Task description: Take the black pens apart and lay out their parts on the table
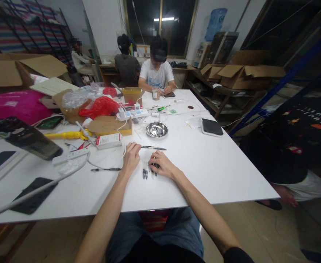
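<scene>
My left hand (132, 157) is closed, its fingertips pinching the end of a slim dark pen (147, 147) that points to the right. Just beyond lies another pen (160, 148). My right hand (162, 163) curls its fingers over small dark pieces, and what lies beneath them is partly hidden. Beside these fingers, short clear-and-black pen parts (144, 170) lie in a row on the white table. A black pen (105, 169) rests to the left of my left wrist. A shiny metal bowl (157, 129) beyond my hands contains small dark pieces.
Clutter on the left includes a dark bottle (26, 138), a power strip (132, 114), a small white box (108, 141), a cardboard tray (111, 126) and a cable. A black pouch (212, 127) lies to the right. Someone sits across the table (237, 175); another person stands at right.
</scene>
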`<state>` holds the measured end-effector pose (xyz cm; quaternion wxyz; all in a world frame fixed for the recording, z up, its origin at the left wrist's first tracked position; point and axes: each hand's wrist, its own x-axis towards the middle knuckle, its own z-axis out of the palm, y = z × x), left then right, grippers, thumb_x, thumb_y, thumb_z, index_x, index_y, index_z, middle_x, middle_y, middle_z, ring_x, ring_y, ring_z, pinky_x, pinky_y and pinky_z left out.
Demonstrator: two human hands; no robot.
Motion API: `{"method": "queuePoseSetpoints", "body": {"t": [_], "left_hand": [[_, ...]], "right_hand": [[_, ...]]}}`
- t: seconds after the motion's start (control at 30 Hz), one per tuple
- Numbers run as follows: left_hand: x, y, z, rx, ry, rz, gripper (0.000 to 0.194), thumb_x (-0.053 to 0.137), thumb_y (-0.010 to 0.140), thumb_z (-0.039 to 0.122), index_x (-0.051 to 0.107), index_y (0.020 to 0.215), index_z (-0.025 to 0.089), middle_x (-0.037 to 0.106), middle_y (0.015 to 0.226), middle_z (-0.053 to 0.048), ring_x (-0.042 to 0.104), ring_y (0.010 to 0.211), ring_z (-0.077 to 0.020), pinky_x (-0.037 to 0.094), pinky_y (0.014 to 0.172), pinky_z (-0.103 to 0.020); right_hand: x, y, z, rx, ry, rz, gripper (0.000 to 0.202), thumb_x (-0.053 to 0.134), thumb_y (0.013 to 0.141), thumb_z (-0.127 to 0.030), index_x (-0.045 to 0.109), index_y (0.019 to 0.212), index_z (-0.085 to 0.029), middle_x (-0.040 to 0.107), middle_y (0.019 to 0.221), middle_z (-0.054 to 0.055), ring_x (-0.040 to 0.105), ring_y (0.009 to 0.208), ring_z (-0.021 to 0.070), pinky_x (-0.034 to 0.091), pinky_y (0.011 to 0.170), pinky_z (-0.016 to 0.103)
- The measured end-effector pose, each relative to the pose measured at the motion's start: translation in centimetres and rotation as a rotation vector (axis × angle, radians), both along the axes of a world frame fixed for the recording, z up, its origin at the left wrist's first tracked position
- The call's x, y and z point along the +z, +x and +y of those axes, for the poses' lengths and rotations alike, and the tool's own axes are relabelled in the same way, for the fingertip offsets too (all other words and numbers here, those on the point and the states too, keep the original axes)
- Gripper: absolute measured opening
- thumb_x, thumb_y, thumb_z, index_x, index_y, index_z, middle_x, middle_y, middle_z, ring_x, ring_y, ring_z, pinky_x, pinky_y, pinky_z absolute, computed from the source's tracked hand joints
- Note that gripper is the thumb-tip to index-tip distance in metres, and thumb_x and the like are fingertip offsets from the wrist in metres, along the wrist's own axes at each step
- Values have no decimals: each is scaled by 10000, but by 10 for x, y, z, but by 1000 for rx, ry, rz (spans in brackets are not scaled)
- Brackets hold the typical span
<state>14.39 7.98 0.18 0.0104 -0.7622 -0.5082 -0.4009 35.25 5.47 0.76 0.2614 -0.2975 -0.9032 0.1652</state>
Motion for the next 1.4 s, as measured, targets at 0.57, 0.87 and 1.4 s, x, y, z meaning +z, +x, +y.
{"method": "queuePoseSetpoints", "body": {"t": [0.57,0.87,1.4], "left_hand": [[-8,8,-1,-153,-84,-48,215,429,995,248,609,887,200,649,864,-54,591,860,-202,449,808,-334],[-3,16,-8,-244,-124,-1,192,472,972,220,639,879,202,683,854,-48,625,850,-194,469,825,-343],[-1,11,-6,-77,-130,73,184,529,959,243,695,1033,214,729,868,-28,660,794,-174,471,785,-297]], "right_hand": [[-12,30,23,-498,-299,230,93,625,777,-119,696,799,-175,648,730,7,548,680,148,399,682,260],[-3,20,18,-337,-471,604,385,686,834,-405,688,1155,-191,672,771,11,578,727,165,439,709,281],[-12,12,26,-431,-703,926,391,733,769,-449,711,1031,-160,667,709,13,581,654,155,445,652,281]]}}
